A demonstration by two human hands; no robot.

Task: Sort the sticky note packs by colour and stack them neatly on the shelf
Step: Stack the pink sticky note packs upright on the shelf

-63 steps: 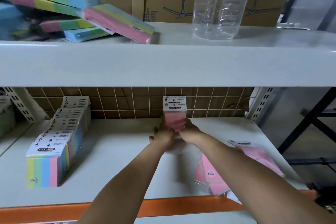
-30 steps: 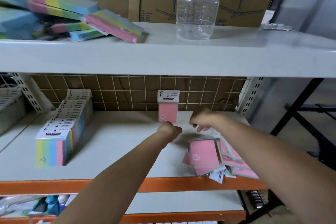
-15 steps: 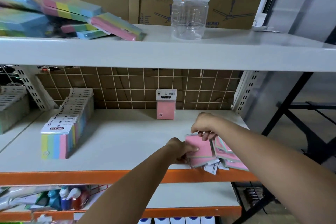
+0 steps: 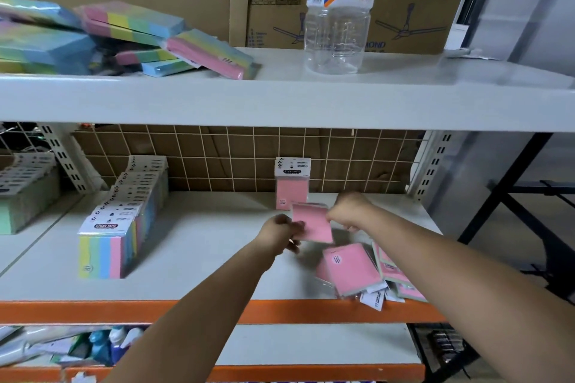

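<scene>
Both hands hold 1 flat pink sticky note pack (image 4: 312,225) above the white middle shelf board (image 4: 199,246), in front of the upright pink pack with a white header card (image 4: 292,185). The left hand (image 4: 280,235) pinches its left edge; the right hand (image 4: 350,210) curls on its right edge. Loose pink packs (image 4: 354,270) lie right of the upright pack, nearer the shelf's orange front edge; a row of striped multicolour packs (image 4: 115,227) stands well left.

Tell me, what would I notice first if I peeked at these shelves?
Probably the pink sticky note pack lifted above the middle shelf, gripped by the left hand and right hand. Next, the loose heap of pink packs by the orange front edge, and the neat row of rainbow-striped packs at the left.
</scene>
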